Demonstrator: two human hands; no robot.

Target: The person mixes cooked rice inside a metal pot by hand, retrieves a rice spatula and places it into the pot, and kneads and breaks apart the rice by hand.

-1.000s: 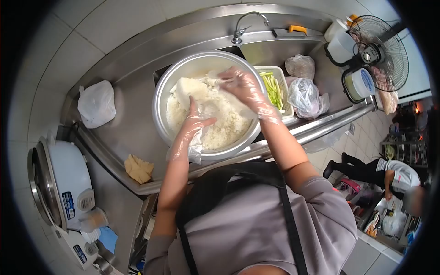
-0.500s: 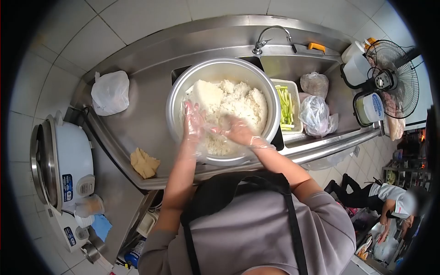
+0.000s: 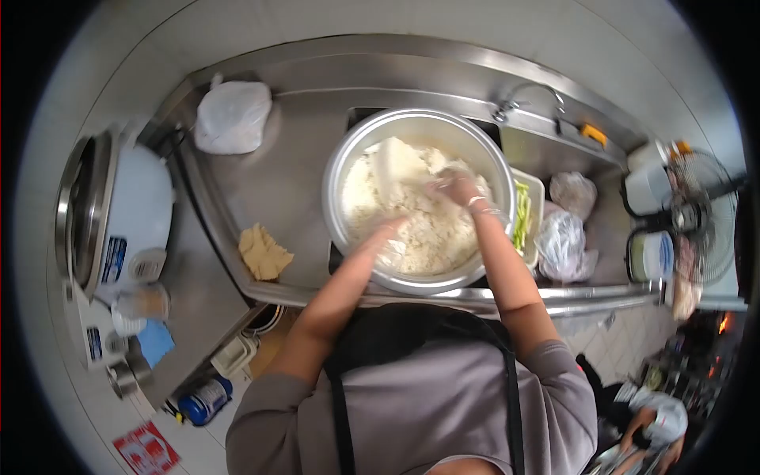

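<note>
A wide metal pot (image 3: 340, 226) of cooked white rice (image 3: 435, 245) stands over the sink in front of me. Both my hands wear clear plastic gloves and are inside the pot. My left hand (image 3: 386, 239) touches the rice near the front left; its fingers are smeared by motion. Farther back on the right, my right hand (image 3: 457, 188) reaches into the rice, its fingertips blurred and partly hidden. A large pale clump of rice (image 3: 400, 162) rises at the back, left of my right hand.
Right of the pot sit a basket of cut green stalks (image 3: 522, 214) and plastic bags (image 3: 564, 245). A faucet (image 3: 507, 109) is behind. A tan cloth (image 3: 265, 252) and white bag (image 3: 233, 116) lie left, near a rice cooker (image 3: 138, 222). Another person (image 3: 657, 419) works at right.
My right hand has moved back and to the right, onto the rice's far side. My left hand has come down toward the pot's front. The whole view has shifted.
</note>
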